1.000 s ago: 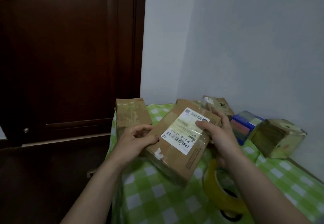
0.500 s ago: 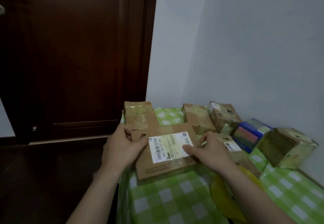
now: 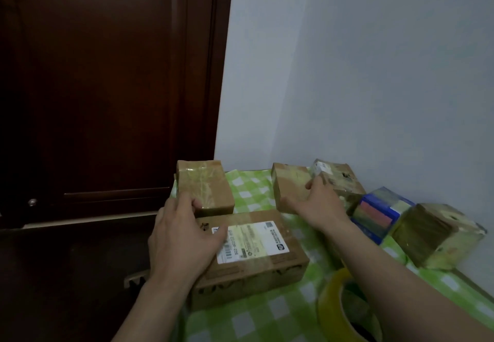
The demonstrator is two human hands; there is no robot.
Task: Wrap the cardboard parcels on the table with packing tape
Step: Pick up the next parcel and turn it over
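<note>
Closest is the tape roll [image 3: 337, 307], yellow and standing on its edge on the table [image 3: 256, 317] with the green checked cloth. The right arm goes over it and hides part of it.

Next is the big box [image 3: 267, 266] with a white label, lying flat near the table's left edge. The left hand [image 3: 181, 237] holds its left end. The fingers are close together and bent over the far left corner, and the thumb lies flat on top by the label.

Just behind those fingers sits a small taped box [image 3: 205, 184], at the far left corner of the table.

The right hand [image 3: 320, 205] grips the brown box [image 3: 288, 184] in the back middle. The thumb runs along its low near edge and the fingers curl round its right side.

A box with a little label [image 3: 339, 178] is squeezed in right beside that. Then comes a blue box [image 3: 382, 213], and a tipped box [image 3: 438, 237] leans by the wall [image 3: 347, 74].

There is bare cloth between the small taped box and the brown box, and more in front of the big box. Past the left edge is a dark door [image 3: 107, 87].
</note>
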